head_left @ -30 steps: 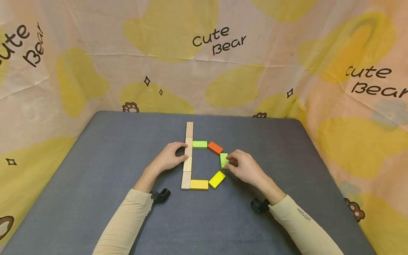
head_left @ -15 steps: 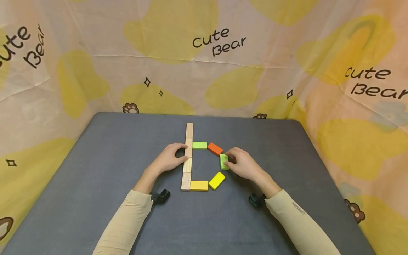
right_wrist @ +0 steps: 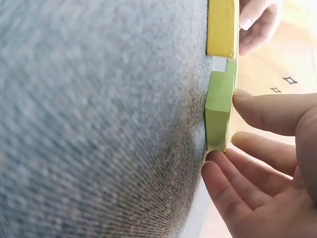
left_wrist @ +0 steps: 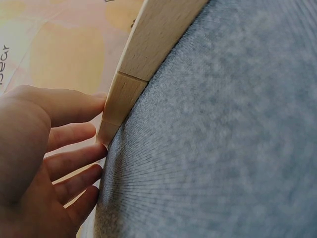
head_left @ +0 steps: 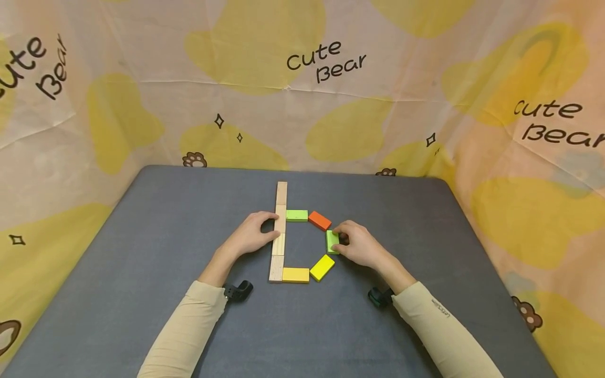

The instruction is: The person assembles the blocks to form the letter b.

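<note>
A straight column of plain wooden blocks (head_left: 281, 194) lies on the grey table (head_left: 142, 236). My left hand (head_left: 264, 228) rests beside it, with straight fingers (left_wrist: 74, 106) touching its left edge. To the right, coloured blocks curve round: a light green block (head_left: 296, 215), an orange block (head_left: 319, 220), a green block (head_left: 331, 240), a yellow block (head_left: 322, 266) and a darker yellow block (head_left: 295, 274). My right hand (head_left: 344, 242) pinches the green block (right_wrist: 219, 109) between thumb and fingertips (right_wrist: 218, 161). That block lies flat on the table.
A cloth backdrop (head_left: 302, 105) printed with "Cute Bear" walls in the table at the back and on both sides. Bare grey table surface stretches to the left, right and front of the blocks. Small black wrist cameras (head_left: 238, 290) sit on both forearms.
My right hand has slid a little to the left and closed in on the green block. The left hand and the wooden column have stayed put.
</note>
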`<state>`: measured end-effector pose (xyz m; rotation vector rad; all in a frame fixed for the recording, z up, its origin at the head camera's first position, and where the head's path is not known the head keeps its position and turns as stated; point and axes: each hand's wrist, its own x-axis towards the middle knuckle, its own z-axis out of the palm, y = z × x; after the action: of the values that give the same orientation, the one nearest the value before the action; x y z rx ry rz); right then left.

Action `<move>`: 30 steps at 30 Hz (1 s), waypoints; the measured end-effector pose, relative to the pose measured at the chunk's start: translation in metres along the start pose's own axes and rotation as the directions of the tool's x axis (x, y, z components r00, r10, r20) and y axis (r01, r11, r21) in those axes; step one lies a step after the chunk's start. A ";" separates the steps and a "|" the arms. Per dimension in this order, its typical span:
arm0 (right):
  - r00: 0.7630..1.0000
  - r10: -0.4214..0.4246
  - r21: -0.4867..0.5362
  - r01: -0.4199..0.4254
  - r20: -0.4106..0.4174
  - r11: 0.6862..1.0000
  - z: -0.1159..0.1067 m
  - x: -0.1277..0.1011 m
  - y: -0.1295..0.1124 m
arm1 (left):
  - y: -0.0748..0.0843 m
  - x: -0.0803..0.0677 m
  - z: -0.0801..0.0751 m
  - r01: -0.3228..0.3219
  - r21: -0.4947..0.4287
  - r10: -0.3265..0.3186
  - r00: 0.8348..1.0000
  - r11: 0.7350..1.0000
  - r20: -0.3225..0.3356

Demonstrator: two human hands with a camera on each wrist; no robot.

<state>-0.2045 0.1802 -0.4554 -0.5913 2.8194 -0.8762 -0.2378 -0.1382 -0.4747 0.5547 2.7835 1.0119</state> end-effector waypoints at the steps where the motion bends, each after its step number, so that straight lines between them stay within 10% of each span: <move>1: 1.000 0.000 0.004 0.000 -0.001 1.000 0.000 0.000 0.000 | 0.000 0.000 0.000 0.002 0.001 -0.002 1.000 1.000 -0.001; 30: 0.996 0.007 0.009 -0.007 -0.086 1.000 -0.009 -0.009 0.000 | 0.006 -0.001 -0.005 -0.015 0.015 0.015 1.000 1.000 0.023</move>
<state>-0.1982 0.1890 -0.4478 -0.5553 2.8901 -0.9342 -0.2359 -0.1373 -0.4672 0.5863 2.7741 0.9816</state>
